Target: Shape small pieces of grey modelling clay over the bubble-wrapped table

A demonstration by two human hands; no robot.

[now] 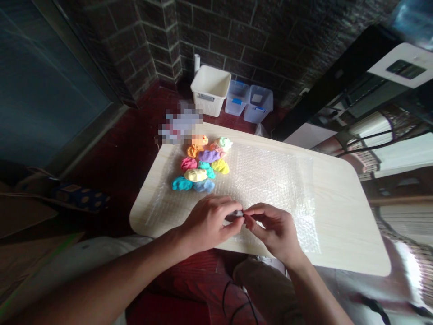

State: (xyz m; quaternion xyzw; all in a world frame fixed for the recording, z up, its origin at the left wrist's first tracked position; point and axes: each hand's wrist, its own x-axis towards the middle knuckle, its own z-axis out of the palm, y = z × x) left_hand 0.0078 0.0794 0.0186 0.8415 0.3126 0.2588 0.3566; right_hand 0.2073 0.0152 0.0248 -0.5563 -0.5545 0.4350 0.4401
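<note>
My left hand point(208, 223) and my right hand point(272, 225) meet near the front edge of a light wooden table point(341, 212). Both pinch a small whitish bit point(238, 213) between their fingertips; I cannot make out what it is. They hover over a sheet of bubble wrap point(270, 180) that covers the table's middle. Several lumps of coloured clay point(203, 164) lie in a cluster at the far left of the sheet: pink, yellow, teal, purple, orange, blue.
On the dark red floor behind the table stand a white basket point(210, 90) and two clear blue-lidded boxes point(249, 101) against a brick wall. A chair point(382, 135) stands at the right. Cardboard point(27, 212) lies to the left.
</note>
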